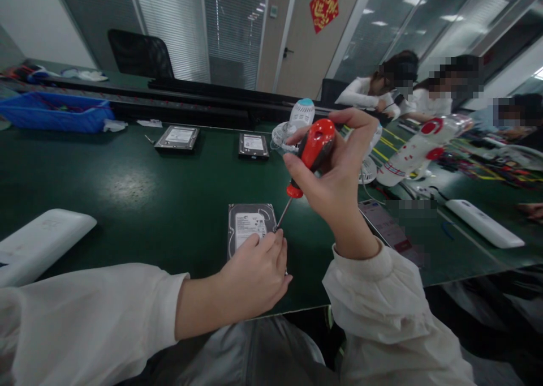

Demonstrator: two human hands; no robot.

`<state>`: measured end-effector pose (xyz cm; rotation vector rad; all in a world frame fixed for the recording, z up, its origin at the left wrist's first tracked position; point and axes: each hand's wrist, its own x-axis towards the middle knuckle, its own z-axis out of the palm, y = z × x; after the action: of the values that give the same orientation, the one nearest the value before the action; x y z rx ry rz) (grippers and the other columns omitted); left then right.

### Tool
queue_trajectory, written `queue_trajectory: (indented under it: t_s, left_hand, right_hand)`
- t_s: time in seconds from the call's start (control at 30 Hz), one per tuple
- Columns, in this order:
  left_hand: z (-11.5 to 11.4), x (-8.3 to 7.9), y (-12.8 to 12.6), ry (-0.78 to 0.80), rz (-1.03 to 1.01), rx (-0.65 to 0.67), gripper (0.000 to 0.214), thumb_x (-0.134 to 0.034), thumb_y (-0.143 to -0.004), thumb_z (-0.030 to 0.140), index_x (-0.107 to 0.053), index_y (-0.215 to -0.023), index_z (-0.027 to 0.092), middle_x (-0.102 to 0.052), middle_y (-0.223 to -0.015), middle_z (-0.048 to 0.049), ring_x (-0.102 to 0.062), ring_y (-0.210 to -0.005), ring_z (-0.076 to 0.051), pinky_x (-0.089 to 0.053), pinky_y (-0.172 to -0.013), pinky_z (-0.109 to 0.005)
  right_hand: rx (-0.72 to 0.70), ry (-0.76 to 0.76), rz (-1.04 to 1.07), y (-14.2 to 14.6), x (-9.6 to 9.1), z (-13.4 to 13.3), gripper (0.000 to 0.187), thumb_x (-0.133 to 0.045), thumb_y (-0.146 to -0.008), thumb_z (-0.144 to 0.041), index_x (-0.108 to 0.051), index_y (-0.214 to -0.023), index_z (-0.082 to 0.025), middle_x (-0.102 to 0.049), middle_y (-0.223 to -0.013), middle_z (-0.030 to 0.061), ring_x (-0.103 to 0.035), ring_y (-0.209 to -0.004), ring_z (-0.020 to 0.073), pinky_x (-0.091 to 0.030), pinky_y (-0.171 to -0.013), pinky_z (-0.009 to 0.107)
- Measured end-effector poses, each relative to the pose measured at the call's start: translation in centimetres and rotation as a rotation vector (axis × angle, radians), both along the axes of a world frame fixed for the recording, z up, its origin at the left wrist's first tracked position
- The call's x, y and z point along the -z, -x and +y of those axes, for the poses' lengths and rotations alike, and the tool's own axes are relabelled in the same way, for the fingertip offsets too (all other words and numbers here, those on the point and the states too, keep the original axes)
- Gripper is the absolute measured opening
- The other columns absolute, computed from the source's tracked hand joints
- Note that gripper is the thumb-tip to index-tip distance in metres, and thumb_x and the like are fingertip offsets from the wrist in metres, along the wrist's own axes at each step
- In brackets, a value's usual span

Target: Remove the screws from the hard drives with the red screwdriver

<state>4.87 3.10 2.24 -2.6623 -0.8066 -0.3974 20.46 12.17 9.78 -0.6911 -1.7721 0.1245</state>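
Observation:
A hard drive with a white label lies flat on the green table in front of me. My left hand covers its near right part, fingers bent over the right edge and gripping it. In my right hand is a screwdriver with a red and dark grey handle, held tilted. Its thin metal shaft runs down to the drive's right edge, beside my left fingertips. Whether the tip sits in a screw is too small to make out.
Two more drives, one at the left and one in the middle, lie farther back. A blue bin, white fans, a phone and white flat devices stand around. Several people sit at the right.

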Motion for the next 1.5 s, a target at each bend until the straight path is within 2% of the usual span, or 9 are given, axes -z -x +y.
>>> queue_trajectory:
  t_s: [0.23, 0.4, 0.5, 0.67, 0.93, 1.1, 1.2, 1.33, 1.5]
  left_hand:
    - [-0.02, 0.15, 0.04, -0.022, -0.016, 0.0, 0.053, -0.049, -0.099, 0.039, -0.067, -0.127, -0.002, -0.067, -0.133, -0.0234, -0.064, -0.106, -0.03, -0.043, -0.078, -0.039]
    - [0.06, 0.24, 0.02, -0.005, 0.0, -0.006, 0.053, -0.049, -0.099, 0.039, -0.067, -0.127, -0.001, -0.066, -0.133, -0.0235, -0.064, -0.106, -0.03, -0.042, -0.078, -0.039]
    - [0.11, 0.29, 0.06, -0.008, -0.003, 0.002, 0.053, -0.048, -0.099, 0.039, -0.067, -0.127, -0.002, -0.066, -0.133, -0.0245, -0.063, -0.107, -0.03, -0.042, -0.077, -0.04]
    - [0.07, 0.4, 0.09, -0.037, -0.026, 0.012, 0.052, -0.048, -0.099, 0.039, -0.068, -0.125, -0.002, -0.068, -0.131, -0.024, -0.063, -0.108, -0.031, -0.042, -0.078, -0.039]
    - [0.09, 0.53, 0.07, -0.05, -0.042, 0.013, 0.053, -0.052, -0.097, 0.039, -0.068, -0.125, -0.002, -0.068, -0.13, -0.0232, -0.063, -0.105, -0.03, -0.042, -0.078, -0.039]
    - [0.13, 0.53, 0.12, -0.032, -0.028, 0.013, 0.054, -0.049, -0.099, 0.039, -0.067, -0.126, -0.003, -0.067, -0.131, -0.0243, -0.062, -0.107, -0.03, -0.042, -0.077, -0.04]
    - [0.12, 0.49, 0.13, -0.034, -0.031, 0.016, 0.054, -0.048, -0.099, 0.039, -0.067, -0.127, -0.003, -0.067, -0.131, -0.0245, -0.062, -0.107, -0.031, -0.042, -0.077, -0.04]
    - [0.09, 0.39, 0.09, -0.02, -0.028, 0.007, 0.052, -0.049, -0.098, 0.039, -0.068, -0.125, -0.002, -0.068, -0.131, -0.0237, -0.063, -0.106, -0.03, -0.042, -0.078, -0.04]
    - [0.02, 0.32, 0.04, -0.006, -0.025, 0.008, 0.053, -0.049, -0.099, 0.038, -0.067, -0.126, -0.003, -0.067, -0.132, -0.0246, -0.063, -0.106, -0.031, -0.042, -0.077, -0.04]
  right_hand:
    - [0.002, 0.009, -0.093, -0.92, -0.1, -0.19, 0.048, -0.067, -0.087, -0.047, -0.046, -0.128, -0.035, -0.058, -0.125, 0.0049, -0.066, -0.104, 0.0225, -0.063, -0.077, 0.04]
    - [-0.033, 0.018, -0.054, -0.65, 0.15, -0.41, 0.059, -0.055, -0.093, -0.051, -0.032, -0.145, -0.037, -0.051, -0.138, 0.0057, -0.065, -0.112, 0.0226, -0.062, -0.084, 0.039]
    - [-0.046, 0.003, -0.085, -0.61, 0.24, -0.32, 0.054, -0.058, -0.091, -0.049, -0.037, -0.14, -0.036, -0.048, -0.142, 0.0056, -0.064, -0.115, 0.0227, -0.062, -0.085, 0.038]
    - [0.043, -0.055, -0.09, -0.6, 0.18, -0.26, 0.058, -0.073, -0.082, -0.042, -0.043, -0.132, -0.036, -0.052, -0.137, 0.0037, -0.059, -0.124, 0.0247, -0.062, -0.092, 0.04]
    - [-0.007, 0.025, -0.05, -0.47, 0.05, -0.69, 0.043, -0.056, -0.092, -0.045, -0.041, -0.131, -0.035, -0.054, -0.127, 0.0062, -0.064, -0.111, 0.0226, -0.06, -0.092, 0.043]
    - [0.084, -0.069, -0.081, -0.63, 0.13, -0.35, 0.052, -0.07, -0.085, -0.045, -0.045, -0.129, -0.035, -0.052, -0.133, 0.0049, -0.059, -0.121, 0.0253, -0.059, -0.096, 0.044]
    - [0.112, -0.055, -0.102, -0.68, 0.13, -0.49, 0.052, -0.069, -0.087, -0.042, -0.044, -0.132, -0.036, -0.054, -0.134, 0.005, -0.06, -0.122, 0.0259, -0.06, -0.094, 0.045]
    - [0.022, 0.021, -0.091, -0.56, 0.16, -0.8, 0.049, -0.057, -0.094, -0.037, -0.04, -0.14, -0.037, -0.052, -0.142, 0.0057, -0.063, -0.121, 0.0245, -0.059, -0.095, 0.044]
    - [-0.091, -0.06, -0.055, -0.3, 0.27, -0.55, 0.044, -0.048, -0.098, -0.038, -0.042, -0.142, -0.032, -0.048, -0.144, 0.0053, -0.061, -0.126, 0.024, -0.055, -0.104, 0.045]
